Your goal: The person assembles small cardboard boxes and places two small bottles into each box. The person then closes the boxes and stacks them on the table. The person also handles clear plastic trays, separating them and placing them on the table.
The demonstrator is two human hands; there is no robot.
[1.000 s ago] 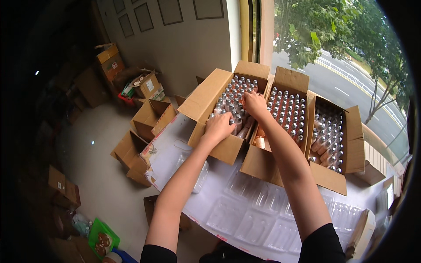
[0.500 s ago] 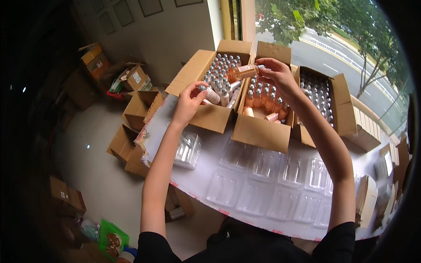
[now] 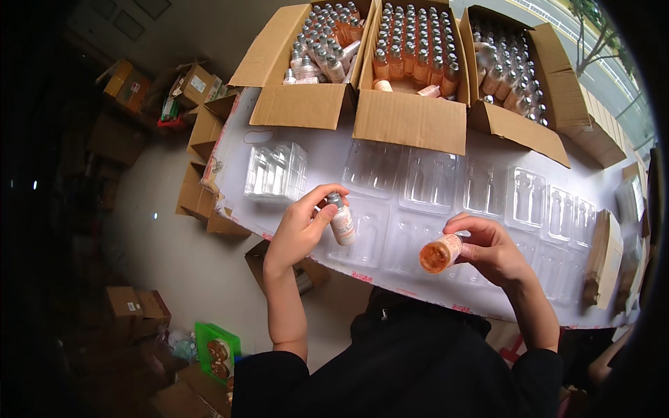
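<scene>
My left hand (image 3: 304, 228) is closed round the silver cap of a small white bottle (image 3: 343, 224), which hangs over a clear plastic tray (image 3: 369, 259) on the table's near side. In my right hand (image 3: 488, 247) is an orange bottle (image 3: 442, 253), tilted so that its round base faces up toward me. Clear trays with bottle-shaped hollows lie in two rows beneath both hands. Beyond them stand three open cartons: one (image 3: 300, 106) with white and orange bottles, a middle one (image 3: 411, 125) with orange bottles, and one at the right (image 3: 519, 130) with silver-capped bottles.
A stack of clear trays (image 3: 275, 171) stands at the table's left. Stacked flat card pieces (image 3: 603, 259) are at the right end. Open empty cartons (image 3: 197, 188) sit beside the table's left edge; a green crate (image 3: 217, 348) is on the floor.
Both hands have come back from the cartons toward me, each carrying its bottle, and are now above the near trays. My view has tipped downward.
</scene>
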